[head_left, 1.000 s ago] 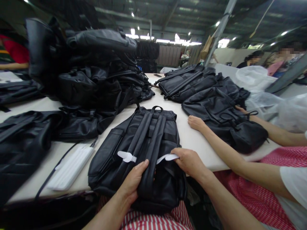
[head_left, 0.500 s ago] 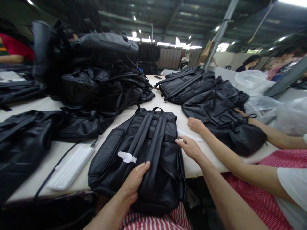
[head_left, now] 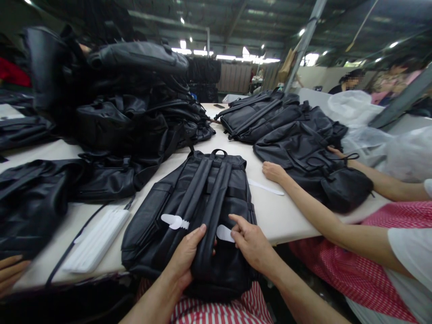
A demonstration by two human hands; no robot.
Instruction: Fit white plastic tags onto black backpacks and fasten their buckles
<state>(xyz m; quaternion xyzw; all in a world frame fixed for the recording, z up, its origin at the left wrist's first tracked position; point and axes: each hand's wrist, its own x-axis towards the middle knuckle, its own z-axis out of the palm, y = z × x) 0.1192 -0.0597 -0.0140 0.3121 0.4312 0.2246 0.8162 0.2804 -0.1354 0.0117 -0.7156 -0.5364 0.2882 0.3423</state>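
Strap (head_left: 214, 202) of black backpack (head_left: 195, 210) is clamped by left grip (head_left: 185, 256) | backpack is laid beneath both grips on tabletop (head_left: 283, 220), contents hidden | white piece (head_left: 224, 233) is touched by right grip (head_left: 251, 243); pinching cannot be told | another person's hand (head_left: 11, 274), well left of left grip, is cut off.

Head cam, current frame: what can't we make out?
All in the head view:
Left hand: fingers mostly hidden behind the long padded black strap they curl around.
Flat white strip: right end covered by the right hand; pinched or merely touched, can't tell.
Another person's hand, lower left: cut off by the frame edge, blurred.
Small dark flat object, far end of pale tabletop: too small to identify.
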